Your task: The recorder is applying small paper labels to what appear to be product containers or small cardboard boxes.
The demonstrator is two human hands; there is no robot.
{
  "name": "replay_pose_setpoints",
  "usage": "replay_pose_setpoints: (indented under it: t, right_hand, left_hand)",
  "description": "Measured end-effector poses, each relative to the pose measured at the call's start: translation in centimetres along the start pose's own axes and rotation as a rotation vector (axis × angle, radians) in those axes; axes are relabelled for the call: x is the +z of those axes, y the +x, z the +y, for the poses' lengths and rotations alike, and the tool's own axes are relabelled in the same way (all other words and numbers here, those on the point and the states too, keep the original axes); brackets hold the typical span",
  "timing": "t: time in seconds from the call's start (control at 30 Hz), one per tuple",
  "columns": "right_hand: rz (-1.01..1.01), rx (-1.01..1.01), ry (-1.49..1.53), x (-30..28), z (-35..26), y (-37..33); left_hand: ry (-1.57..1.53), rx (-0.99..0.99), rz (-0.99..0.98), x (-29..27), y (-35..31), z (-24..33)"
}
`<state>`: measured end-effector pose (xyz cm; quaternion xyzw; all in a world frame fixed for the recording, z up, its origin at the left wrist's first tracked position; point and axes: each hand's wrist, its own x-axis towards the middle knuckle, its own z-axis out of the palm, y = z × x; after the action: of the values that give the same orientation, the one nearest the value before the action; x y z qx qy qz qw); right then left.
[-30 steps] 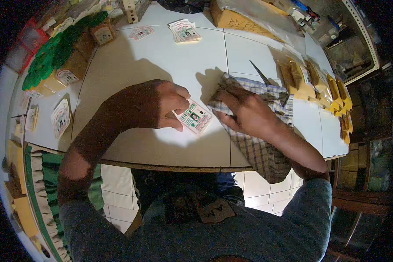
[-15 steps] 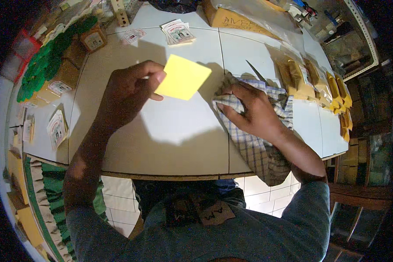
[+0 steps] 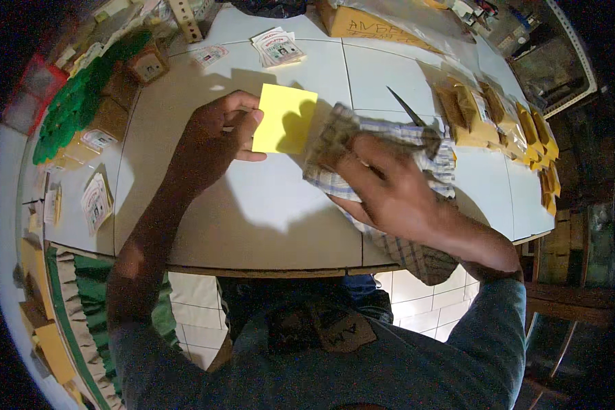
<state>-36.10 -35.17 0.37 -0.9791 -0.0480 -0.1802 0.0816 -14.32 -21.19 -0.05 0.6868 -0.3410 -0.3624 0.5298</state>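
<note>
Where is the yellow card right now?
Head view, upper middle: the yellow card is pinched by its left edge in the left hand, with the checked cloth just to its right.

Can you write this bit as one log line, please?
left hand: holds yellow paper | right hand: holds checked cloth | label stack: on table

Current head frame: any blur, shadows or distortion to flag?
Head view: right hand and checked cloth look smeared; dark shadow across the right of the yellow paper square; bright patch on the tabletop; fisheye bends straight edges, and side rims fall to black.
</note>
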Motion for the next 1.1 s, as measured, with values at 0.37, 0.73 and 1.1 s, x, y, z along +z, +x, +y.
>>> replay_pose_setpoints:
  t: [0.37, 0.73, 1.1]
  right_hand:
    - [-0.13, -0.124, 0.036, 0.6, -0.7, 1.7]
    - [-0.225, 0.064, 0.208, 3.1, -0.6, 4.2]
    - [-0.214, -0.102, 0.291, 2.4, -1.7, 0.5]
  left_hand:
    - [-0.124, 0.033, -0.104, -0.5, -0.2, -0.5]
    - [0.265, 0.364, 0.071, -2.0, -0.3, -0.1]
    - [0.659, 0.893, 0.268, -5.9, 3.5, 0.5]
